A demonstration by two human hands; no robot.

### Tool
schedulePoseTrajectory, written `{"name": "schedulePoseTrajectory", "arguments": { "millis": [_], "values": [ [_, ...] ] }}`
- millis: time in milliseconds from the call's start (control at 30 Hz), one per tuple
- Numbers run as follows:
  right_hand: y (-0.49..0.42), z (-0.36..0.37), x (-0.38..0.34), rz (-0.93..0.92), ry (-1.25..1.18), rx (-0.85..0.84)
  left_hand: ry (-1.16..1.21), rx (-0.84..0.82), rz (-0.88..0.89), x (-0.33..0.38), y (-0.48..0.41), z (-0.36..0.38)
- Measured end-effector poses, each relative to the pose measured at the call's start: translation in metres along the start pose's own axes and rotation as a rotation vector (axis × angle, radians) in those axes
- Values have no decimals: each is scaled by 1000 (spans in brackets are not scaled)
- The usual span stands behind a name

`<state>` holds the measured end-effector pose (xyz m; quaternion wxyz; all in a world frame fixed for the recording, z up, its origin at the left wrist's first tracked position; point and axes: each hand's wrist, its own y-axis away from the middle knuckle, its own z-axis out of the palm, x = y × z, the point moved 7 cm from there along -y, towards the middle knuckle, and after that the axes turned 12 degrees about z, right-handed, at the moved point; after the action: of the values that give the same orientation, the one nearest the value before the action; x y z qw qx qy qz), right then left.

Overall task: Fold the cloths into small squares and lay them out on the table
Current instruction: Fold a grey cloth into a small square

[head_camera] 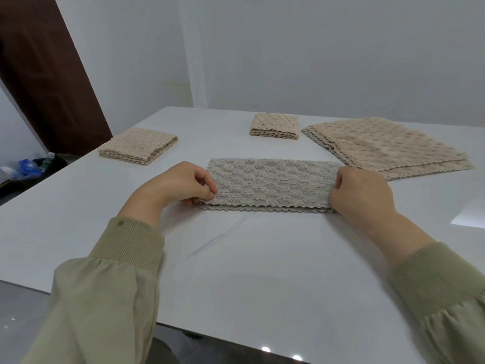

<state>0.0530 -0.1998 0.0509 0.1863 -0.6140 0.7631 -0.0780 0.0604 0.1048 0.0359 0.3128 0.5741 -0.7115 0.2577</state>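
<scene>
Between left grip [181, 183] and right grip [362, 190], grey cloth [270, 183] is pinched at both ends on the counter [262, 258], folded once into a strip. Beyond left grip, one folded square [138, 145] is laid out, second square [274, 126] farther off. Unfolded stack [388, 145] beyond right grip is not yet folded.

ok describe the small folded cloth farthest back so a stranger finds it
On the white table, look past the grey textured cloth strip toward the wall. The beige bumpy folded cloth square lies there, the only folded pile close beside the wide stack of unfolded beige cloths.
</scene>
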Motion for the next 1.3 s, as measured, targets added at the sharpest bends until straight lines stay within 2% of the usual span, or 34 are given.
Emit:
{"name": "schedulePoseTrajectory", "arguments": {
  "millis": [133, 300, 467, 633, 700, 767, 800, 833, 933, 1000, 1067, 1167, 1300],
  "values": [
    [0, 5, 3, 18, 1, -31, 1, -11, -1, 0, 0, 1],
    [-1, 0, 3, 24, -34, 11, 12, 4, 6, 0, -1, -1],
    [0, 12, 5, 45, 22, -94, -27, -50, 5, -3, -2, 3],
    [0, 11, 4, 16, 175, -63, -93, -75, 12, 3, 4, 3],
    [-1, 1, -2, -38, 110, 85, -160, 72, 23, 8, 2, -7],
    [5, -11, -15, -141, -87, 225, -232, 363, 121, 18, -2, -21],
    [9, -15, -23, -194, -152, 259, -266, 463, 213, 26, -3, -23],
    [11, -11, -31, -236, -153, 217, -297, 495, 306, 34, -6, -17],
    [16, 26, -43, -268, 56, -124, -461, 307, 430, 43, -25, 21],
    [14, 38, -37, -229, 84, -229, -572, 264, 442, 48, -33, 38],
    [9, 30, -33, -165, -4, -147, -683, 261, 414, 51, -40, 44],
    [4, 17, -40, -101, -139, 20, -764, 167, 301, 44, -48, 51],
    [2, 20, -82, -142, -251, 30, -739, 53, 201, 27, -52, 59]
  ]
}}
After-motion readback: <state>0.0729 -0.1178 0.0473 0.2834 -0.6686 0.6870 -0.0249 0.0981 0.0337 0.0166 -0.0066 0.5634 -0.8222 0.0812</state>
